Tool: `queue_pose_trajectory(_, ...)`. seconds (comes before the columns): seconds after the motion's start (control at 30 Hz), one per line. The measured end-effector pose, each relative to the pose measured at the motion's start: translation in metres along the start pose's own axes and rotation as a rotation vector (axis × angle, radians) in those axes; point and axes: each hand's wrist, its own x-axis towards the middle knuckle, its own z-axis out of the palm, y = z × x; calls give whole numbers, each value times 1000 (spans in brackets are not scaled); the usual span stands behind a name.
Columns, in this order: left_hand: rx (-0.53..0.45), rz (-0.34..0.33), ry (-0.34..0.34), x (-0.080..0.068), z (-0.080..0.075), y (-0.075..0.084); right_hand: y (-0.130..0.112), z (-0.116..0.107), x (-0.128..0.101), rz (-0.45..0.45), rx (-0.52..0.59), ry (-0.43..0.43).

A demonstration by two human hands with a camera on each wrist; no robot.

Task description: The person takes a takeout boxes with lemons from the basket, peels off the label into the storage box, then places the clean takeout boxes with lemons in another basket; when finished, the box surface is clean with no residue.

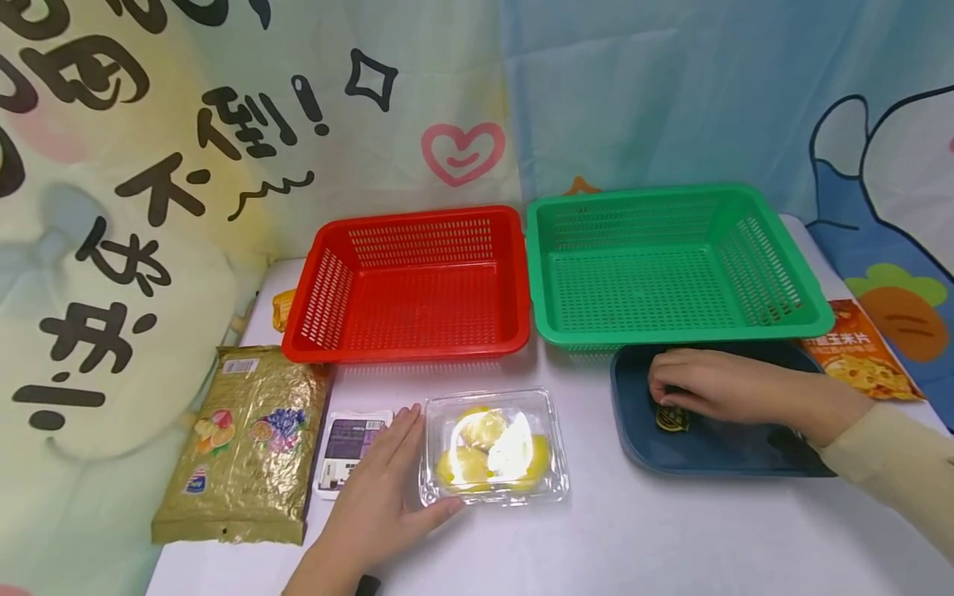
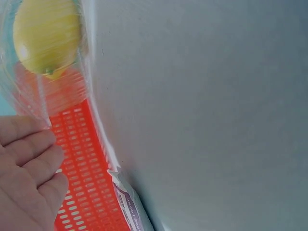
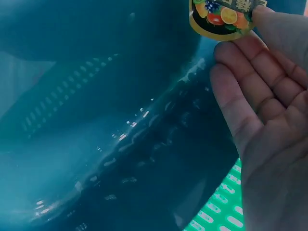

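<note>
In the head view my left hand (image 1: 387, 488) lies along the left side of a clear plastic box (image 1: 428, 451) of yellow lemons (image 1: 465, 465). Its fingers are nearly straight, with the thumb by the box's front corner. The left wrist view shows the fingertips (image 2: 45, 137) close to the box wall, below one lemon (image 2: 47, 36). Over a dark blue tray (image 1: 633, 443), my right hand (image 1: 701, 382) pinches a small round black-and-gold piece (image 1: 671, 419). Fruit pictures show on this round piece (image 3: 221, 17) in the right wrist view, between thumb and fingers.
Behind stand a red basket (image 1: 425, 310) and a green basket (image 1: 633, 290). A gold bag (image 1: 242, 463) and a purple-white packet (image 1: 350, 447) lie at left. An orange snack packet (image 1: 868, 360) sits at right, and something dark (image 1: 793, 447) lies in the tray.
</note>
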Motion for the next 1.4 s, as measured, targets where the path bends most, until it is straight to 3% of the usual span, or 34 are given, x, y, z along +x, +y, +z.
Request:
queue_pose_trajectory(0.43, -13, -27, -21, 0, -1, 2, 9, 12, 10, 90, -2, -90)
queue_pose_trajectory(0.97, -16, -30, -26, 1, -1, 2, 12, 25, 9, 41, -207, -45)
queue_pose_trajectory(1.23, -13, -35, -28, 1, -1, 2, 15, 24, 1, 34, -207, 4)
queue_pose_trajectory(1.4, -5, -29, -19, 1, -1, 1, 16, 18, -8, 74, -190, -20)
